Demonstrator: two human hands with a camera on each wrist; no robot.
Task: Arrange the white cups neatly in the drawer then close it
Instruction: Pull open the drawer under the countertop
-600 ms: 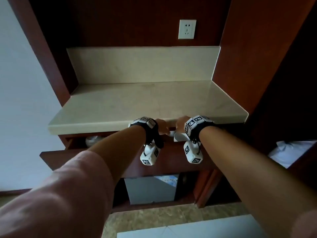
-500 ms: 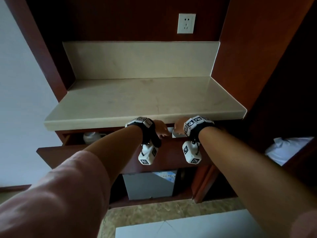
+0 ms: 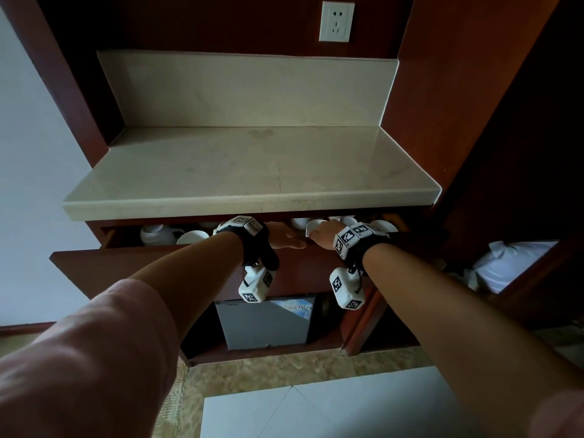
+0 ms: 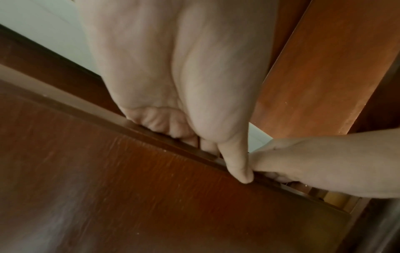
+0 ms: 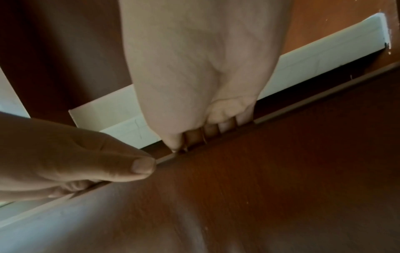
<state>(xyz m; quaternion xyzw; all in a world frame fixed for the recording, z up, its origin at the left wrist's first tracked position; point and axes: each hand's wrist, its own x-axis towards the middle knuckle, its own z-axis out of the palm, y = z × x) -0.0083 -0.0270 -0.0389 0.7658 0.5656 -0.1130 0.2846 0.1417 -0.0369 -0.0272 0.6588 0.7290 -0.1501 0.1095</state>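
Fingers of the left hand (image 3: 284,239) and right hand (image 3: 322,237) are curling over the drawer (image 3: 142,263) front's top edge, gripping it; white cups (image 3: 192,238) are sitting inside.

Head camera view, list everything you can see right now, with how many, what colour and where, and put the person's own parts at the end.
drawer: one, dark red-brown wood, partly open under the countertop
white cups: several, exact count hidden, white, inside the drawer at both ends
white jug: one, white, left end of the drawer
countertop: one, cream stone, above the drawer, with a matching backsplash
wall socket: one, white, on the dark wood panel above the backsplash
small fridge: one, grey, in the recess under the drawer
white bundle: one, white, far right, too dim to identify
left hand: one, fingers hooked over the drawer front's top edge
right hand: one, gripping the same edge beside the left
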